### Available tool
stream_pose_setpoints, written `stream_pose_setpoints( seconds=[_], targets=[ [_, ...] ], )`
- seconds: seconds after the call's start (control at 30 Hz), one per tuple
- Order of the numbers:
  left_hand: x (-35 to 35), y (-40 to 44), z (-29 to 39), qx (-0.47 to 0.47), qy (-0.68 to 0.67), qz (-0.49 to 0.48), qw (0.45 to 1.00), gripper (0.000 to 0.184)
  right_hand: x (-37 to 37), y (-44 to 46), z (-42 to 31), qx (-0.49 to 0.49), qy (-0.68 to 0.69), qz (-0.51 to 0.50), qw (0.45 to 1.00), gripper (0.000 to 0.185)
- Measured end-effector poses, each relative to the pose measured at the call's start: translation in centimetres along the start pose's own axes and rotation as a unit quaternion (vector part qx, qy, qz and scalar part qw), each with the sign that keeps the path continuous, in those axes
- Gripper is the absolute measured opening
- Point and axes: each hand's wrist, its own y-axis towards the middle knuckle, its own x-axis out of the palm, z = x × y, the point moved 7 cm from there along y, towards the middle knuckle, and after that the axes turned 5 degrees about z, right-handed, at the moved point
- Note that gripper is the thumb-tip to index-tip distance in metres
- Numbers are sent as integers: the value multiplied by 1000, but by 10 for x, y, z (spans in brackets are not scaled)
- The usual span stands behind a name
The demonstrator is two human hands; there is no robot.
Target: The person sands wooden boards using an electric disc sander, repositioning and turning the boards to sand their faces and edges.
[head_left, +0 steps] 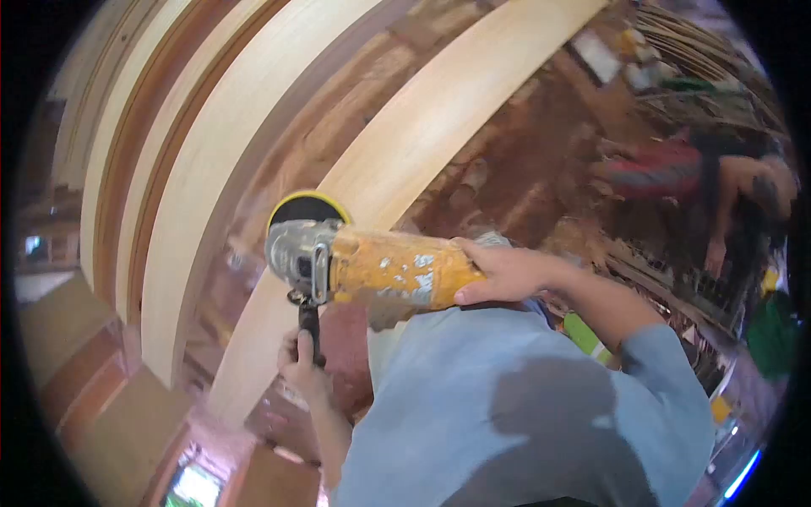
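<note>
A worn yellow angle grinder with a grey metal head lies across the middle of the view. My right hand grips the rear of its yellow body. My left hand is wrapped round the black side handle below the head. On the head sits a round black disc with a yellow rim. The disc overlaps a long pale wooden plank; whether it touches the wood I cannot tell. Part of the plank is hidden behind the grinder.
Several more long pale planks run side by side on the left. Brown boxes or boards stand at the lower left. Another person is at the right, near piled wood strips. Reddish ground shows beyond the plank.
</note>
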Motion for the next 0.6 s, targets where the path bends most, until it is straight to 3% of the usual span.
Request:
stream_pose_setpoints(
  seconds=[0.13,0.27,0.37,0.43,0.57,0.6],
  targets=[
    [8,4,24,20,-1,-37,999,19,4,-32,-5,-22,5,78,997,95],
    [-5,68,3,18,13,-78,997,22,49,-9,-22,44,-11,112,993,93],
    [12,96,7,72,-2,-110,991,25,68,-8,-24,1,43,170,984,90],
    [21,112,22,208,29,-111,971,28,84,-13,-20,79,45,236,967,88],
    [46,143,31,245,21,-152,957,33,103,-13,-38,13,86,316,945,87],
    [48,145,35,247,13,-167,954,36,110,-14,-40,41,106,318,941,86]
  ],
)
